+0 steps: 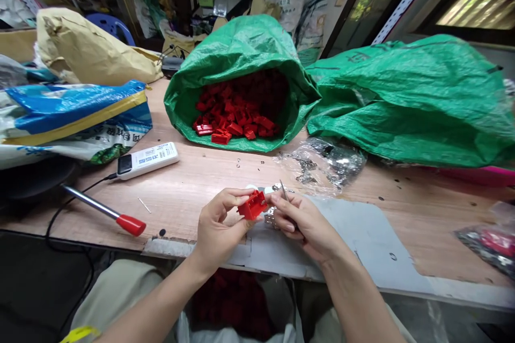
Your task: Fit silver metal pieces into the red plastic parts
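Observation:
Near the table's front edge, my left hand (222,223) grips a small red plastic housing (251,205) between thumb and fingers, its hollow side facing up and toward the right. My right hand (300,221) is closed around a thin, pointed metal tool (284,191) whose tip sticks up past the fingers. The right thumb and fingertip are at the housing's right end, where a tiny metal bit shows; whether they pinch it I cannot tell. Small shiny metal parts (269,218) lie under and between the hands, partly hidden by them.
A green woven sack (241,37) lies open-mouthed with many red housings (235,112) inside. Another green sack (414,102) is at the right, behind a clear bag of metal parts (333,163). At the left are a white device (148,159) with a cable and a red-tipped lever (131,224).

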`<move>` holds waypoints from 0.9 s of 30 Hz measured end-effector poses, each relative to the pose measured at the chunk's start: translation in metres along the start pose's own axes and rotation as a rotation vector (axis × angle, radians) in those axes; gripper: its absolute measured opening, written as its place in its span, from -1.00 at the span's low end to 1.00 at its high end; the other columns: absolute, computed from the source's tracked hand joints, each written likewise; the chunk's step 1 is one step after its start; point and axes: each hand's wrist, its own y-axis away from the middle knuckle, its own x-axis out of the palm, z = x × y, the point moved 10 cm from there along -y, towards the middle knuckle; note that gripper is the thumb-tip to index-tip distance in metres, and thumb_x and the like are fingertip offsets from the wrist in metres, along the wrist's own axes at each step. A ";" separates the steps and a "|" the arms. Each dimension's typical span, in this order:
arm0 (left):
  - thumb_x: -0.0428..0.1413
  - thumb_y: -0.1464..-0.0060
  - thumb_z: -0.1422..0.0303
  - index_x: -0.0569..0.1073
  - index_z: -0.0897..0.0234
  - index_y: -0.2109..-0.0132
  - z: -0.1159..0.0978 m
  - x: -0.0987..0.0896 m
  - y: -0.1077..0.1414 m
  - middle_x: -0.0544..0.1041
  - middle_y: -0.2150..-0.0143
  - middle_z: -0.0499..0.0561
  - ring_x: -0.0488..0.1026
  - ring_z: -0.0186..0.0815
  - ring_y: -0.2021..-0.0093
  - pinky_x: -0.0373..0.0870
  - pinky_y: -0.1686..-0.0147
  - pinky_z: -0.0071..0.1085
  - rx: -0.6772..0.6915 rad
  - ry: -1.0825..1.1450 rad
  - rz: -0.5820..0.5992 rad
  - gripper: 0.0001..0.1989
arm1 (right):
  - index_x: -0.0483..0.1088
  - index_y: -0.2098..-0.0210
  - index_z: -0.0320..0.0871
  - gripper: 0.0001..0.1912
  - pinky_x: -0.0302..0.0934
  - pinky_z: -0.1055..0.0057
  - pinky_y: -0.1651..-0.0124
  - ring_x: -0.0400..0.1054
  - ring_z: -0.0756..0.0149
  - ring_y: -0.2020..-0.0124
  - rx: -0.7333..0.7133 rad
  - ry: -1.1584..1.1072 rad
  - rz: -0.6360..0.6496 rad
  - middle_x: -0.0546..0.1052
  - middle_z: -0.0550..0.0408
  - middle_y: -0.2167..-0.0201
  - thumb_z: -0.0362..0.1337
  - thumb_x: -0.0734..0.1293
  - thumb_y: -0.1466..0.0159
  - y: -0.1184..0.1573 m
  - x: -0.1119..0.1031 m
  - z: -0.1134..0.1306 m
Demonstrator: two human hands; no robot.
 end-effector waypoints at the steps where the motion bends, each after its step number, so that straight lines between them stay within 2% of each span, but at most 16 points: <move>1: 0.32 -0.01 0.53 0.49 0.21 0.18 -0.001 0.000 0.000 0.60 0.03 0.07 0.56 -0.16 -0.03 0.55 -0.02 -0.19 0.006 -0.018 0.006 -0.75 | 0.35 0.38 -0.15 -0.56 -0.38 0.56 0.64 -0.23 0.56 0.68 -0.015 0.055 -0.006 0.11 0.37 0.74 0.11 0.44 -0.18 0.000 -0.001 0.001; 3: 0.32 -0.01 0.54 0.49 0.20 0.16 -0.005 0.002 0.001 0.60 0.03 0.08 0.57 -0.16 -0.03 0.55 -0.02 -0.19 0.045 -0.066 0.035 -0.74 | 0.38 0.42 -0.17 -0.56 -0.27 0.54 0.63 -0.13 0.53 0.68 -0.079 0.197 -0.023 0.17 0.32 0.73 0.11 0.43 -0.18 0.000 -0.002 0.006; 6: 0.31 -0.01 0.58 0.50 0.19 0.14 -0.012 0.005 0.004 0.61 0.04 0.06 0.57 -0.17 -0.02 0.55 -0.02 -0.20 0.129 -0.128 0.091 -0.71 | 0.40 0.47 -0.18 -0.58 -0.04 0.50 0.54 0.09 0.45 0.57 -0.247 0.407 -0.082 0.32 0.19 0.61 0.07 0.41 -0.22 0.002 0.002 0.019; 8: 0.31 -0.01 0.58 0.49 0.19 0.13 -0.014 0.004 0.005 0.61 0.06 0.06 0.58 -0.17 -0.01 0.57 0.01 -0.21 0.147 -0.141 0.094 -0.69 | 0.38 0.47 -0.17 -0.58 0.01 0.49 0.52 0.14 0.44 0.54 -0.282 0.434 -0.088 0.33 0.17 0.57 0.07 0.38 -0.25 0.003 0.005 0.020; 12: 0.32 0.01 0.59 0.49 0.21 0.10 -0.021 -0.001 0.007 0.62 0.06 0.08 0.59 -0.18 0.01 0.58 0.00 -0.21 0.215 -0.173 0.066 -0.66 | 0.39 0.33 -0.18 -0.57 -0.17 0.54 0.64 -0.01 0.56 0.68 -0.114 0.239 0.038 0.26 0.27 0.60 0.10 0.40 -0.23 0.001 0.015 0.002; 15: 0.31 0.02 0.63 0.47 0.21 0.08 -0.031 0.003 0.011 0.62 0.05 0.08 0.59 -0.19 -0.01 0.53 -0.11 -0.14 0.313 -0.210 0.104 -0.62 | 0.41 0.25 -0.21 -0.53 -0.30 0.58 0.68 -0.10 0.63 0.71 0.015 0.114 0.096 0.33 0.25 0.58 0.07 0.49 -0.14 0.000 0.018 -0.008; 18: 0.31 0.04 0.65 0.46 0.21 0.08 -0.036 0.006 0.014 0.62 0.02 0.09 0.59 -0.17 -0.01 0.49 -0.15 -0.08 0.365 -0.198 0.155 -0.60 | 0.40 0.27 -0.21 -0.53 -0.39 0.62 0.69 -0.17 0.68 0.73 0.121 0.008 0.136 0.36 0.24 0.60 0.02 0.55 -0.08 -0.001 0.021 -0.018; 20: 0.32 0.04 0.65 0.47 0.19 0.09 -0.031 0.004 0.012 0.62 0.02 0.07 0.59 -0.18 -0.01 0.51 -0.13 -0.13 0.293 -0.107 0.162 -0.59 | 0.38 0.30 -0.20 -0.53 -0.42 0.63 0.71 -0.20 0.70 0.74 0.171 -0.063 0.176 0.36 0.25 0.61 -0.01 0.56 -0.05 0.001 0.027 -0.024; 23: 0.34 0.07 0.62 0.47 0.16 0.13 -0.013 -0.003 0.006 0.63 0.07 0.00 0.59 -0.21 -0.01 0.57 0.00 -0.31 0.070 0.150 0.136 -0.60 | 0.35 0.33 -0.18 -0.51 -0.44 0.63 0.72 -0.26 0.71 0.76 0.196 -0.131 0.204 0.30 0.32 0.65 0.02 0.56 -0.02 0.005 0.035 -0.028; 25: 0.38 0.10 0.58 0.46 0.18 0.19 0.000 -0.007 0.003 0.64 0.11 -0.02 0.60 -0.23 0.01 0.56 0.04 -0.39 -0.064 0.287 0.095 -0.63 | 0.33 0.37 -0.18 -0.50 -0.41 0.62 0.71 -0.25 0.70 0.75 0.167 -0.063 0.188 0.31 0.31 0.64 0.08 0.53 -0.04 0.006 0.035 -0.023; 27: 0.39 0.11 0.53 0.44 0.22 0.24 0.016 -0.013 0.000 0.65 0.15 -0.02 0.61 -0.23 0.05 0.55 0.06 -0.41 -0.207 0.338 0.038 -0.67 | 0.35 0.36 -0.18 -0.52 -0.32 0.59 0.70 -0.17 0.66 0.75 0.093 0.141 0.136 0.39 0.22 0.58 0.13 0.46 -0.12 -0.001 0.028 -0.011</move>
